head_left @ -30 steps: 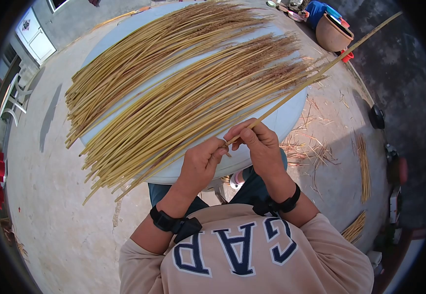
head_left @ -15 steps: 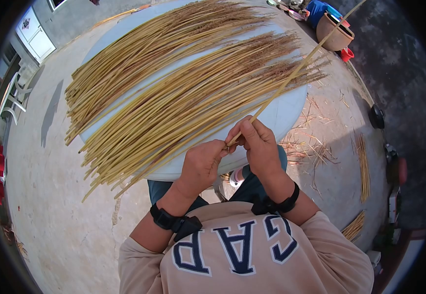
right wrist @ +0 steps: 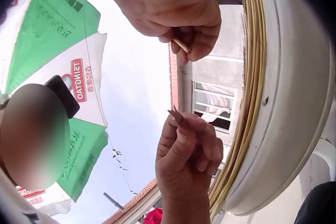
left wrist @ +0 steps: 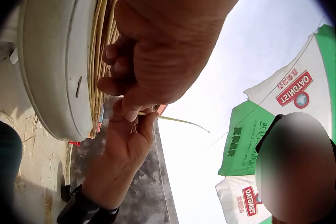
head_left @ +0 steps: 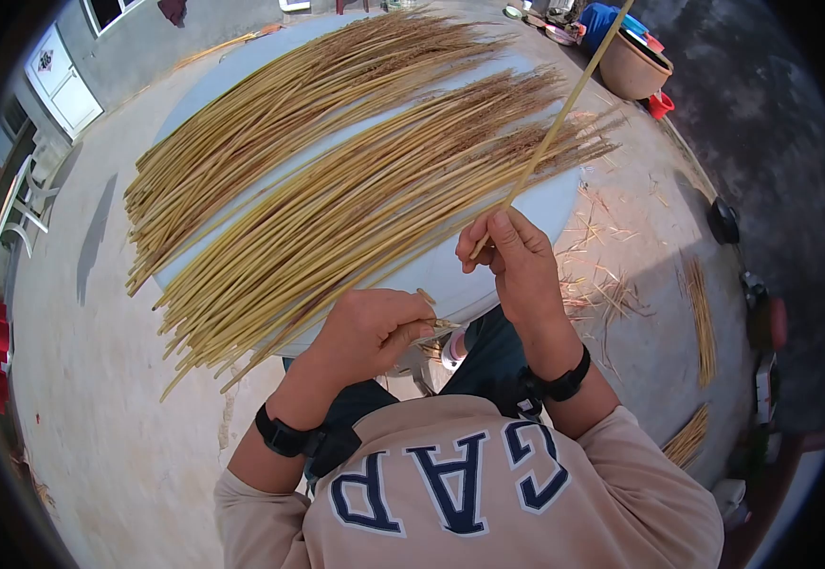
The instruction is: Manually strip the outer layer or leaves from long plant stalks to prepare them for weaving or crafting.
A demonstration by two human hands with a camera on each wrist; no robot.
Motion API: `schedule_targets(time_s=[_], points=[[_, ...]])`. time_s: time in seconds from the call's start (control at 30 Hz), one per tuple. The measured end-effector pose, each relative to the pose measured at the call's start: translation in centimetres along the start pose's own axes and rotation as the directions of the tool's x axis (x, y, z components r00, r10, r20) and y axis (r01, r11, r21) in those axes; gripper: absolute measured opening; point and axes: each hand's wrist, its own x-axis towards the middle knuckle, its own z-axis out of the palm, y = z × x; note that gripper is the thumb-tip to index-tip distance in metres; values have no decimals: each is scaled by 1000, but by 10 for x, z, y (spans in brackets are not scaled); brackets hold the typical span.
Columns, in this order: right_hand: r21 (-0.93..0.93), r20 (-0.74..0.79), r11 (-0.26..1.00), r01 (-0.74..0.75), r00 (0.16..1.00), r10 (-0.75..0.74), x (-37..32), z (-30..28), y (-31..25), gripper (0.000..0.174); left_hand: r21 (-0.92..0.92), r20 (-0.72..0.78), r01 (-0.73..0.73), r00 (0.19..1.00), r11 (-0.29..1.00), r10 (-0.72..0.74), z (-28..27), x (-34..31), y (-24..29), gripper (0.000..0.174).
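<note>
My right hand [head_left: 522, 251] holds a long, thin sorghum stalk [head_left: 561, 119] near its lower end, and the stalk slants up past the table's far right side. The cut end [right wrist: 182, 46] shows between its fingers in the right wrist view. To the left and lower, my left hand [head_left: 367, 327] pinches a small dry scrap [right wrist: 177, 115], pointed and brownish, between thumb and forefinger. A gap separates the two hands at the table's near edge. Two broad layers of sorghum stalks, a far one [head_left: 280, 123] and a near one [head_left: 356, 199], lie beside them.
The stalks lie on a round pale table [head_left: 536, 204]. Stalk scraps [head_left: 607, 294] litter the ground on the right, near a loose bundle [head_left: 702, 322]. A large clay pot [head_left: 635, 68] and a red bucket [head_left: 660, 105] stand beyond; a white chair [head_left: 26, 207] is far left.
The hands were together at the stalk's lower end and have moved apart. The right hand has risen with the stalk, now steeper; the left has drawn back left with the scrap.
</note>
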Motion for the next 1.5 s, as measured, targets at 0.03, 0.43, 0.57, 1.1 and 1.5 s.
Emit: schedule_targets(time_s=[0.03, 0.43, 0.57, 1.1, 1.5], points=[[-2, -7, 1000, 9, 1000, -9, 1, -2, -2, 32, -22, 139, 94, 986, 995, -90, -4, -7, -2, 15], [52, 27, 998, -45, 999, 44, 0, 5, 14, 30, -619, 87, 455, 850, 640, -520, -32, -47, -5, 21], [-92, -41, 994, 58, 997, -62, 8, -5, 3, 29, -690, 249, 279, 958, 668, -142, -20, -17, 17, 38], [-24, 110, 990, -136, 984, 138, 6, -11, 0, 30, -432, 159, 426, 903, 795, -398, 2, -6, 6, 16], [-46, 217, 988, -148, 964, 155, 1, 29, 24, 22, -556, 45, 522, 796, 647, -604, 5, -19, -15, 14]])
